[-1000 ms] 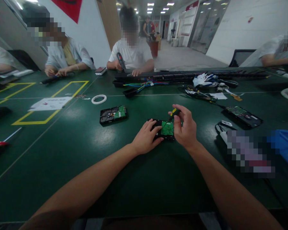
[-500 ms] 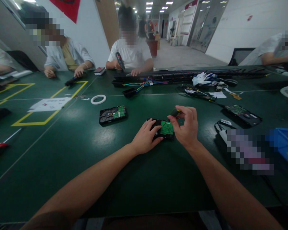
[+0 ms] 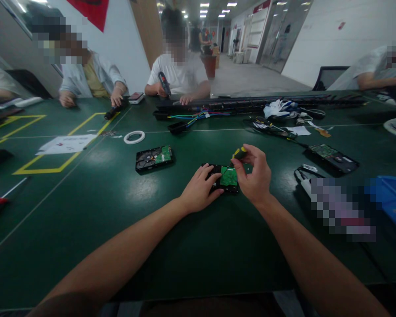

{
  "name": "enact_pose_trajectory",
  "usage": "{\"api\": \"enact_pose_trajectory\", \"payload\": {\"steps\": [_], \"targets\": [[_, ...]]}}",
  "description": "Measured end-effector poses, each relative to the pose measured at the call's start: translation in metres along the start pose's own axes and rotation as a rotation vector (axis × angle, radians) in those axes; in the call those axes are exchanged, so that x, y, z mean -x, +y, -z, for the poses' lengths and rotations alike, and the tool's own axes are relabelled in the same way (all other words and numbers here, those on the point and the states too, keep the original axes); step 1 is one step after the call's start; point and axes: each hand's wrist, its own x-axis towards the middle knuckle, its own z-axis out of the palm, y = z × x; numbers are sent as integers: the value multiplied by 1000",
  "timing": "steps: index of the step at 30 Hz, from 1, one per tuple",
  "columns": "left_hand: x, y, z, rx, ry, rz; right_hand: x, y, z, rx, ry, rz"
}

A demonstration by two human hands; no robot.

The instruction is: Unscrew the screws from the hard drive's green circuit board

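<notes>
Hard drive, yellow-black screwdriver, printed sheet illegible

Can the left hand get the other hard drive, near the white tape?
Probably yes, if the left hand lets go of its hard drive: only green tabletop shows between it and the other drive.

No readable text, brand or number. Only faint print and a reddish mark on the white sheet at the left, too blurred to make out; likewise illegible, dark marking on the red banner at upper left and tiny pale marks on the green circuit board near the centre.
</notes>
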Motion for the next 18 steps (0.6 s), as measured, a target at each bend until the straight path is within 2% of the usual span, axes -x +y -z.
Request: {"api": "enact_pose_trajectory", "payload": {"steps": [7, 13, 18], "targets": [[0, 2, 1, 1, -9, 18, 2, 0, 0, -121, -102, -20], [0, 1, 1, 11, -12, 14, -5, -4, 5, 32, 18, 52], [0, 1, 1, 10, -9, 9, -3, 3, 4, 21, -13, 6]]}}
